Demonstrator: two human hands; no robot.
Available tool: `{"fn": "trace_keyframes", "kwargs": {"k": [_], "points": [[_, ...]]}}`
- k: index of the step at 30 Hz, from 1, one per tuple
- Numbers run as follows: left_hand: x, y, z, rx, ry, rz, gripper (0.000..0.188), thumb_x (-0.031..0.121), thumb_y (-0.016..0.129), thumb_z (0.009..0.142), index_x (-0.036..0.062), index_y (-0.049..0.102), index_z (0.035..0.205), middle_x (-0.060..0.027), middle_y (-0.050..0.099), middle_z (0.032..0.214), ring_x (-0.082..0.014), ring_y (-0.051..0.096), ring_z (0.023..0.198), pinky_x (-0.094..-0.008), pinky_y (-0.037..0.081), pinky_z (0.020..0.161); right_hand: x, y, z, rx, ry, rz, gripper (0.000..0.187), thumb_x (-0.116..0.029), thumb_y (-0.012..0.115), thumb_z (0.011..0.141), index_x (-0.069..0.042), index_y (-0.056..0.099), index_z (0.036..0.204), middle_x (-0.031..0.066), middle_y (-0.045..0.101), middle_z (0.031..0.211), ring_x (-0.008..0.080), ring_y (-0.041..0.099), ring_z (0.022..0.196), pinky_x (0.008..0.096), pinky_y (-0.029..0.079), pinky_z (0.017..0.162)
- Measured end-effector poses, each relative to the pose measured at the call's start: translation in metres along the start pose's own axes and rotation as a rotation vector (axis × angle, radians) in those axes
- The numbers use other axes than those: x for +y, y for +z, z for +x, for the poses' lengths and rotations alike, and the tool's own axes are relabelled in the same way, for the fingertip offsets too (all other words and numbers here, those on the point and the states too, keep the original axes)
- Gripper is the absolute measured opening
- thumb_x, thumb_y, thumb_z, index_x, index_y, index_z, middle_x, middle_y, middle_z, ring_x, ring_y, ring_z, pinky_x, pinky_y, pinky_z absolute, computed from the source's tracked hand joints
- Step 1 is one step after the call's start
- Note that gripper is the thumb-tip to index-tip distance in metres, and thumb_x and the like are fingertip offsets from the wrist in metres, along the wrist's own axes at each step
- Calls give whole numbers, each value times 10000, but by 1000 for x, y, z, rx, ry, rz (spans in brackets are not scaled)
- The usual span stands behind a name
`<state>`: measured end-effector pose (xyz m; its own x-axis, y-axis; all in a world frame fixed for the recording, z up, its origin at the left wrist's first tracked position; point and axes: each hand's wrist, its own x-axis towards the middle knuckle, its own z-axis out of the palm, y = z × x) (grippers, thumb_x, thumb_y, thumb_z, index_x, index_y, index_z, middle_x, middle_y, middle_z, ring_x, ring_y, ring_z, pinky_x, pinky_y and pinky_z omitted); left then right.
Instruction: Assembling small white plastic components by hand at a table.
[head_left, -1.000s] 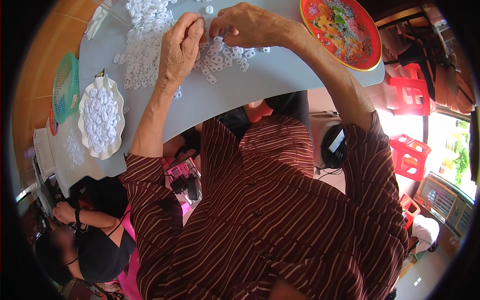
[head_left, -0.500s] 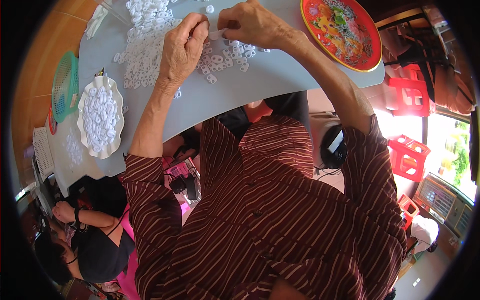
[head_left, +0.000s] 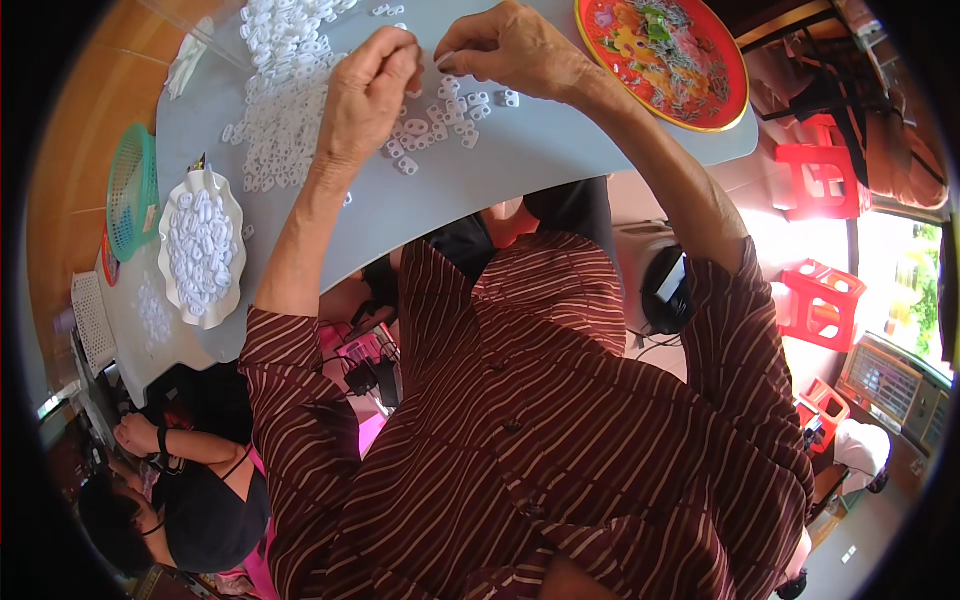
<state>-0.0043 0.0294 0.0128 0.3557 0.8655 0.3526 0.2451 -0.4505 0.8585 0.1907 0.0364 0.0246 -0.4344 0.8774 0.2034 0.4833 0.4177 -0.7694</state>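
Both my hands are raised over the grey table (head_left: 300, 225). My left hand (head_left: 370, 95) is closed, thumb against curled fingers; whatever it holds is hidden. My right hand (head_left: 515, 50) pinches a small white plastic piece (head_left: 442, 62) between thumb and fingers, with a gap between the two hands. Beneath them lie several loose white plastic pieces with holes (head_left: 437, 130). A large spread of similar pieces (head_left: 285, 130) covers the table left of my left hand. To the right of my right hand sits a round red tray (head_left: 735, 100) holding many small grey metal bits.
A white scalloped dish (head_left: 236, 270) full of white pieces stands at the left, near a green basket (head_left: 130, 190). Another person (head_left: 215, 500) sits at the lower left. Red stools (head_left: 822, 305) stand on the floor at the right.
The white piece that spanned the gap between my fingertips now shows only at my right fingertips. The surroundings have shifted slightly in view.
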Motion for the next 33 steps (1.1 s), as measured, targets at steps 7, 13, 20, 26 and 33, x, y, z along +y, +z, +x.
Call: {"fn": "trace_keyframes", "kwargs": {"k": [7,13,20,26,33], "points": [[-7,6,3,-66,45,194,114,125,520,923,28,572,953,-17,599,753,-103,547,659,-238,455,622,7,-3,-18,156,88,115,209,-129,612,803,-46,696,976,78,677,776,125,625,697,257,506,669],[14,19,13,-22,20,125,171,186,537,907,20,581,904,-33,625,690,-123,561,610,-258,446,570,8,-3,-25,278,60,279,194,-70,631,813,-44,688,997,64,670,783,91,607,716,249,501,663],[9,15,10,-167,-322,-503,284,267,534,917,-4,613,888,-53,598,751,-133,528,731,-259,422,703,2,1,-29,313,61,291,176,-63,644,818,-60,692,987,48,667,764,67,602,702,227,498,639],[0,12,11,-190,-450,-819,222,181,562,895,-23,611,968,-67,605,794,-157,563,774,-282,447,733,0,7,-29,346,-27,307,189,-79,646,821,-64,687,1005,52,670,768,72,598,679,238,498,642],[5,13,7,-123,-378,-680,233,155,561,892,-28,599,1032,-66,618,847,-145,569,798,-286,453,756,-2,8,-29,324,47,401,230,-103,606,847,-16,651,1055,65,665,772,86,598,693,240,500,659]]}}
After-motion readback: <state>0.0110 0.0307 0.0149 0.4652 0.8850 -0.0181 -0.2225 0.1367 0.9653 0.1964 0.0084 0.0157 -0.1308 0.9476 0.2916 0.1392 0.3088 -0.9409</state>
